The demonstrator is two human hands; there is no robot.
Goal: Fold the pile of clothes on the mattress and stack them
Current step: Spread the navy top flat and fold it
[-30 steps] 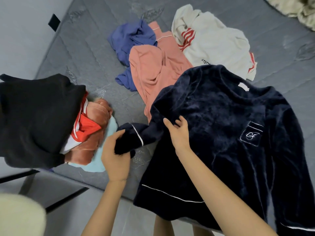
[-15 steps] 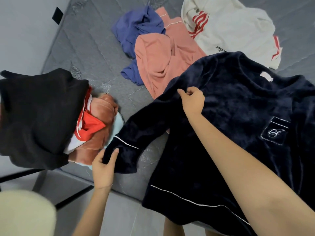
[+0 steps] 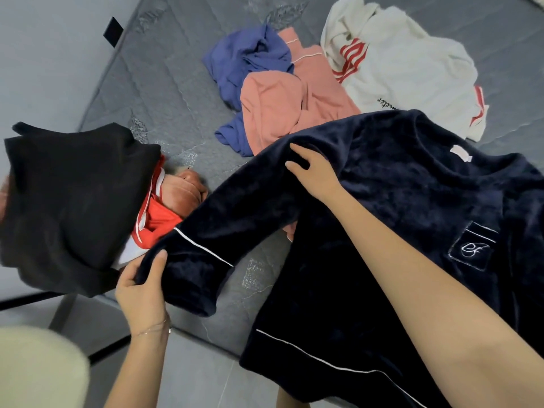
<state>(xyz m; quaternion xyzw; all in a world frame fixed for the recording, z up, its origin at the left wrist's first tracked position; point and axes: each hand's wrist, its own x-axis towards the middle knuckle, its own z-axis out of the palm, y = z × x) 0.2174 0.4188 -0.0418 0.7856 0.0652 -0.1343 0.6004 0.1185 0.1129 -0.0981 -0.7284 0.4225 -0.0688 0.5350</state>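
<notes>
The left hand [image 3: 142, 290] grips the cuff of the sleeve [image 3: 206, 231] of a navy fleece pyjama top [image 3: 382, 207], thumb on top and fingers curled beneath. The right hand [image 3: 316, 173] lies on the top's shoulder with its fingers fairly straight, pressing rather than pinching. The top is spread front-up (white piping, embroidered chest pocket [image 3: 472, 245]) over the near edge of the grey quilted mattress [image 3: 164, 92]. To the left sits a stack: a black garment [image 3: 67, 201] uppermost, with a red-and-white garment [image 3: 153, 228] and rust fleece [image 3: 184, 188] beneath. Beyond lie a blue garment [image 3: 244, 57], a pink top [image 3: 279, 107] and a white sweatshirt [image 3: 406, 72] — all unfolded.
</notes>
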